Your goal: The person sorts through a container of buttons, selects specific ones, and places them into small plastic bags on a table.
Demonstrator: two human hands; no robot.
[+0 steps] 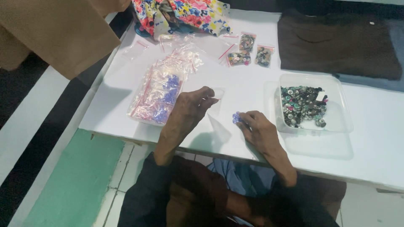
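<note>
Both hands are busy near the front edge of the white surface [252, 63]. Left hand [189, 110] is pinching a small clear zip bag [216, 97] with a red seal strip, holding it up just off the surface, fingers closed on its top edge. Right hand [257, 127] is curled around a little cluster of blue buttons [236, 118], fingertips closed on them, resting on the surface just beside that bag.

Progress-wise, looks like a good chunk is already sorted. A big clear pouch [158, 94] toward the left edge is stuffed with small zip bags, plenty of them showing blue bits inside, so I'd guess those are finished packs. Three more small filled bags [248, 52] sit near the back edge with mixed dark buttons in them, and a couple of empty-looking bags lie beside them.

What's left is probably a lot: the clear plastic tub [313, 105] toward the right edge holds a heap of loose metallic and greenish buttons, well apart from the left hand. The bag in hand looks empty, though it's too see-through to be sure.

Also around: floral fabric [181, 14] bunched at the back edge, a dark brown folded garment [336, 42] at the back right corner, and a tan cloth [54, 29] hanging off the back left.
</note>
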